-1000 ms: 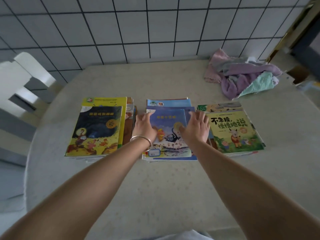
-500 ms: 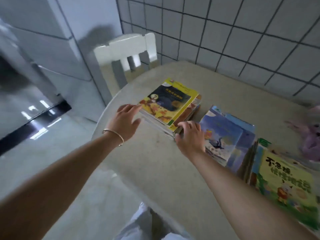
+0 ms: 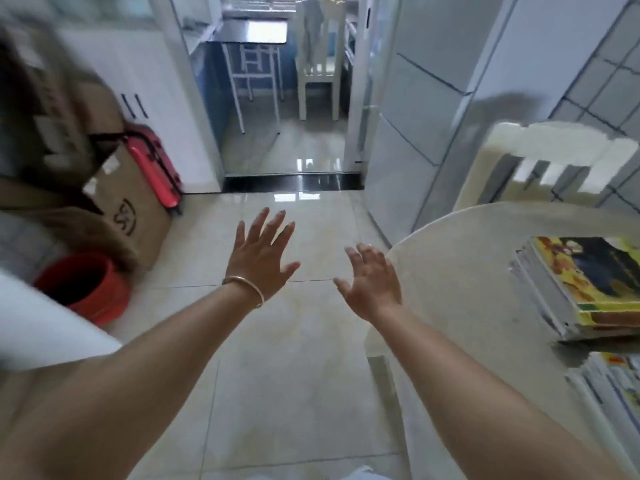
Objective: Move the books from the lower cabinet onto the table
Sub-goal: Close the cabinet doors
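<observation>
A stack of picture books (image 3: 575, 289) with a yellow and dark cover on top lies on the round pale table (image 3: 460, 271) at the right edge. A second stack of books (image 3: 609, 386) shows below it, cut off by the frame. My left hand (image 3: 259, 252), with a bangle on the wrist, hovers over the tiled floor with fingers spread and nothing in it. My right hand (image 3: 372, 282) is held out beside the table's left edge, fingers apart and empty. No cabinet with books is visible.
A cardboard box (image 3: 128, 209), a red suitcase (image 3: 152, 164) and a red bucket (image 3: 83, 285) stand at the left. A white chair (image 3: 554, 168) sits behind the table. A doorway (image 3: 287, 98) ahead leads to another room with a white chair and a metal table.
My view has swung left, away from the table toward the floor and doorway. Both hands have left the book stacks and now hang spread over the floor.
</observation>
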